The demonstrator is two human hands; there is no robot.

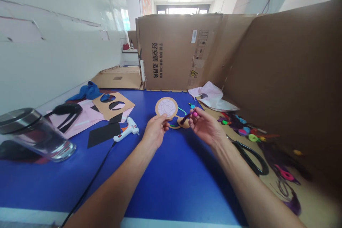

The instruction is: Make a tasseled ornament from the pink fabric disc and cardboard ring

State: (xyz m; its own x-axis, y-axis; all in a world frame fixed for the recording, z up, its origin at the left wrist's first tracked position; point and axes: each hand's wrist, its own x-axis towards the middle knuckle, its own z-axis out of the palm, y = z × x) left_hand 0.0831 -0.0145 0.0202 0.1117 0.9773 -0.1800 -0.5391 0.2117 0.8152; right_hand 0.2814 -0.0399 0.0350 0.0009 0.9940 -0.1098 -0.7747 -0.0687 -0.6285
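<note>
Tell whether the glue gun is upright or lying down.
Lying down: the white glue gun rests on its side on the blue tabletop.

L forearm (112,181), R forearm (256,185) bare; L hand (156,131), R hand (205,126) slim, long-fingered.

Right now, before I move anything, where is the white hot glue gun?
In the head view, the white hot glue gun lies on the blue table, to the left of the person's left hand and just right of a black paper sheet.
</note>
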